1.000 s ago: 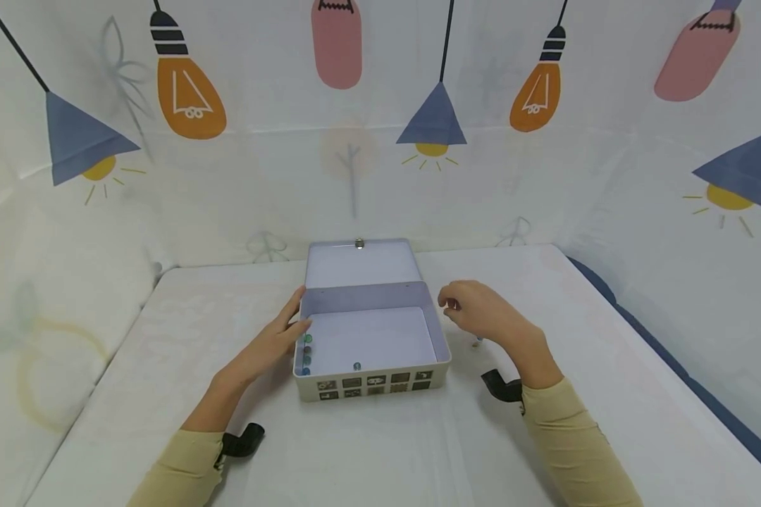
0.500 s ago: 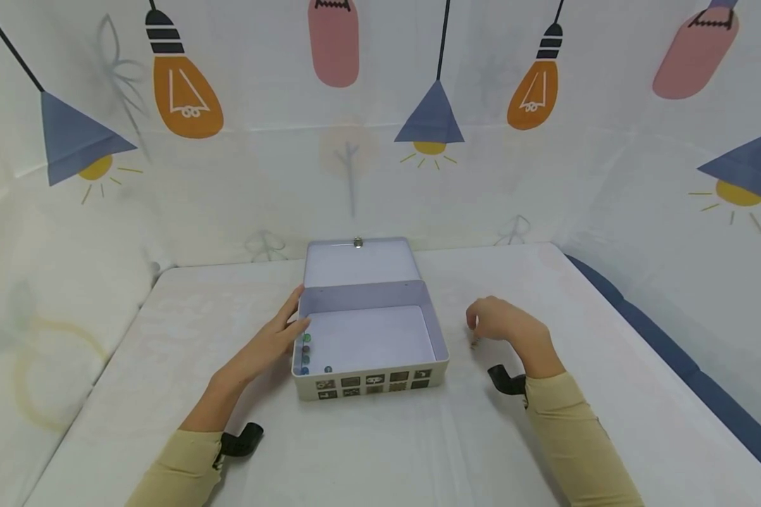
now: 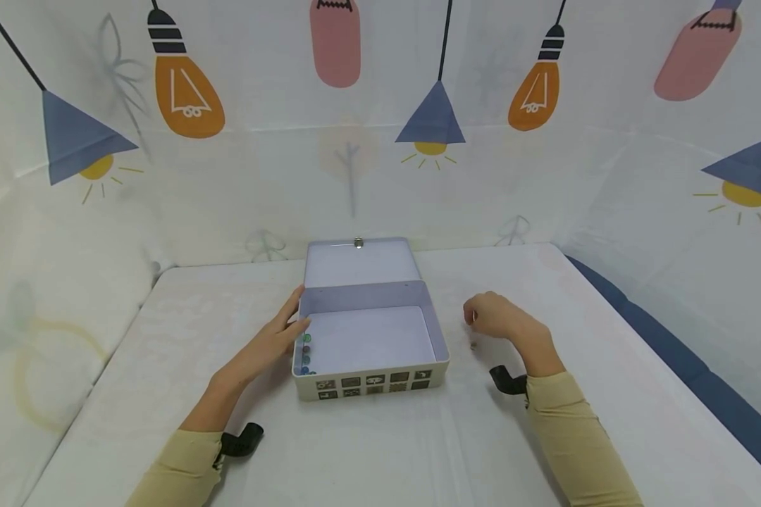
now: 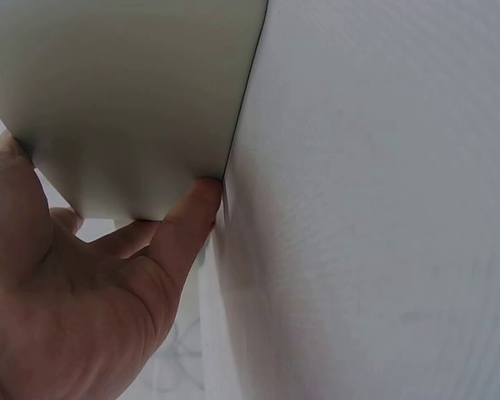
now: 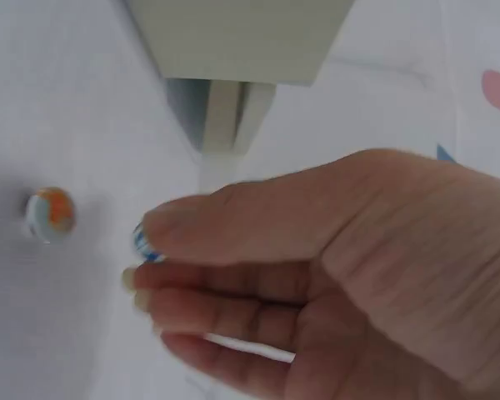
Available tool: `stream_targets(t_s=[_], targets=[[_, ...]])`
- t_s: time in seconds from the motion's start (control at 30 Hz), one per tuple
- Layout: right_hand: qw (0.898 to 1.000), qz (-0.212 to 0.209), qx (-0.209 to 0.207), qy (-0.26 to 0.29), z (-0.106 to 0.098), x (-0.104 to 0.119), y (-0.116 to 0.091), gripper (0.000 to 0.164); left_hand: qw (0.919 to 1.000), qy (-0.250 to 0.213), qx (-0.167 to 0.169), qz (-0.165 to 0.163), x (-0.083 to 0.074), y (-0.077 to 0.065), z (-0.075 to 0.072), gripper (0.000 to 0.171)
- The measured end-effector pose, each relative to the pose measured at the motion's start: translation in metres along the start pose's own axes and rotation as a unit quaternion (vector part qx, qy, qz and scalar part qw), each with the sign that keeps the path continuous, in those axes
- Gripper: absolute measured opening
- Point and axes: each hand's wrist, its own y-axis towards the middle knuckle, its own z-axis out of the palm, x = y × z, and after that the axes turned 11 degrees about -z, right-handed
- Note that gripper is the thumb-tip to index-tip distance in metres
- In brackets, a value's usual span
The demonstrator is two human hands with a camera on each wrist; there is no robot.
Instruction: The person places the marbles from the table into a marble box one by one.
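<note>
A pale tin box [image 3: 374, 382] stands on the white table with its lid [image 3: 363, 264] folded back. Along its left inside wall lie several small marbles, a green marble [image 3: 307, 338] farthest back. My left hand [image 3: 277, 336] grips the box's left side, thumb at the rim and fingers around the back corner in the left wrist view. To the right of the box, my right hand [image 3: 502, 317] pinches a blue-and-white marble [image 5: 144, 243] between thumb and fingertips. An orange-and-white marble [image 5: 50, 214] rests on the table near those fingertips.
White cloth covers the table [image 3: 368, 451]. Behind it hangs a white curtain [image 3: 380, 176] printed with lamps and bulbs. A blue padded edge [image 3: 666, 366] runs along the right side.
My right hand moved right, away from the box, down to the marbles on the table, and now pinches one. Inside the box a marble rolled left to the front left corner. My left hand stayed put.
</note>
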Motion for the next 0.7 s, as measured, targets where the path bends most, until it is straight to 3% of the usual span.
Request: stream_targets(t_s=[0.2, 0.5, 0.7], targets=[[0.996, -0.055, -0.076, 0.009, -0.006, 0.007, 0.002, 0.019, 1.0, 0.0, -0.002, -0.002, -0.002, 0.0, 0.001, 0.065], [0.984, -0.1, -0.147, -0.02, -0.014, 0.043, 0.002, 0.012, 1.0, 0.007, -0.006, 0.0, -0.001, 0.0, 0.001, 0.067], [0.977, -0.139, -0.155, -0.044, -0.008, 0.063, 0.007, 0.012, 1.0, -0.002, -0.001, 0.003, -0.001, 0.001, 0.001, 0.066]])
